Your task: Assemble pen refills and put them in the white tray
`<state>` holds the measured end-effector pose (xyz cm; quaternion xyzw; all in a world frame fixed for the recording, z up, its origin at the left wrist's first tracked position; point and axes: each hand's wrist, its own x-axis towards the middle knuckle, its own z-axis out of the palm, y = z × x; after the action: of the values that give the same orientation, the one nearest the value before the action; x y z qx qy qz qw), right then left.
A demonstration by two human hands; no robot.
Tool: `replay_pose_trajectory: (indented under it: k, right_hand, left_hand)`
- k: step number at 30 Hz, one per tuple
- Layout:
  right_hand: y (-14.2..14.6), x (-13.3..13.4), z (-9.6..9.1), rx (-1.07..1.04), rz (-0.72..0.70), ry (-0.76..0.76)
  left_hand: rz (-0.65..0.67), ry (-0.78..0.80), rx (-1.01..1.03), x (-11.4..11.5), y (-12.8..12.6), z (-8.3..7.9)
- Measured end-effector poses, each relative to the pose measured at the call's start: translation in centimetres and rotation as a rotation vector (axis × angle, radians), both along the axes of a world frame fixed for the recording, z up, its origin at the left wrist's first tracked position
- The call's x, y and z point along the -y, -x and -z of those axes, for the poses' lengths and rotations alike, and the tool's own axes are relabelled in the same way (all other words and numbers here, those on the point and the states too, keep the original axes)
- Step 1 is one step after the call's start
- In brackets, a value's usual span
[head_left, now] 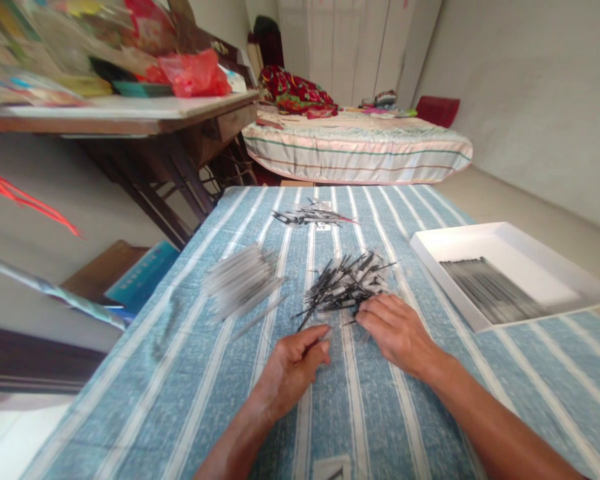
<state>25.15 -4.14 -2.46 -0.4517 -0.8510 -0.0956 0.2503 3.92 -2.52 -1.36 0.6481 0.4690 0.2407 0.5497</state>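
Near the middle of the striped cloth lies a loose heap of thin black and clear pieces (pixel 347 283). My left hand (pixel 300 360) is closed just in front of the heap, thumb and forefinger pinched together; a small clear piece seems to show at the fingertips, too blurred to name. At the heap's near right edge, my right hand (pixel 397 333) touches the pieces with bent fingers pressed together, and what they hold is hidden. Left of the heap lies a bundle of slim, pale, see-through sticks (pixel 243 280), with one stick (pixel 260 317) apart from it.
A white open box (pixel 570 283) at the right holds a row of thin dark sticks (pixel 487 290). Farther back lies a small scatter of dark thin pieces (pixel 313 215). Beyond are a bed (pixel 360 157) and a side table (pixel 180 113) bearing a red plastic bag (pixel 195 73).
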Motion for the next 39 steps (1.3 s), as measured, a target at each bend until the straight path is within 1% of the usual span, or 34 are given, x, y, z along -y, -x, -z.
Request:
replay_pose_trajectory:
  k: [4,7,10,15,19,22,25,27,29,31,32,33,36,37,39]
  right_hand:
    - [0.2,0.1,-0.2,0.031,-0.016,-0.017]
    - [0.4,0.3,-0.3,0.070,-0.031,-0.033]
    - [0.7,0.4,-0.4,0.094,-0.049,-0.056]
    - [1.1,0.6,-0.6,0.108,-0.069,-0.048]
    - [1.1,0.8,-0.8,0.080,-0.109,-0.024]
    - [1.3,1.1,-1.2,0.037,-0.178,0.012]
    - [1.7,1.6,-1.9,0.024,-0.240,0.045]
    - [2.1,2.0,-2.3,0.023,-0.263,0.046]
    - [2.5,2.4,-2.7,0.014,-0.283,0.018]
    - [2.7,2.7,-2.8,-0.033,-0.288,-0.055]
    - [2.7,2.9,-2.7,-0.075,-0.269,-0.113]
    - [2.6,2.9,-2.6,-0.126,-0.230,-0.182]
    - [1.9,2.6,-2.2,-0.252,-0.052,-0.364]
    - [1.6,2.3,-2.0,-0.272,-0.003,-0.390]
    - [0.8,1.6,-1.5,-0.296,0.058,-0.388]
  left_hand:
    - [0.074,-0.053,-0.057,0.0,0.0,0.1]
    - [0.116,-0.060,-0.100,0.0,0.0,-0.1]
    - [0.136,-0.050,-0.142,0.0,-0.1,-0.3]
    - [0.137,-0.038,-0.174,0.0,-0.1,-0.5]
    - [0.187,-0.030,-0.177,-0.1,0.1,-0.8]
    - [0.257,0.022,-0.176,-0.3,0.4,-0.9]
    - [0.348,0.138,-0.145,-0.4,0.9,-0.9]
    - [0.393,0.204,-0.101,-0.4,1.0,-1.0]
    - [0.407,0.245,-0.032,-0.3,1.0,-1.2]
    - [0.373,0.274,0.063,-0.2,0.9,-1.2]
    - [0.340,0.287,0.118,-0.2,0.9,-1.2]
    - [0.296,0.298,0.176,-0.2,0.8,-1.1]
    - [0.123,0.287,0.348,-0.1,0.6,-0.9]
    - [0.070,0.274,0.400,-0.1,0.6,-0.9]
    - [-0.002,0.251,0.494,0.0,0.5,-0.8]
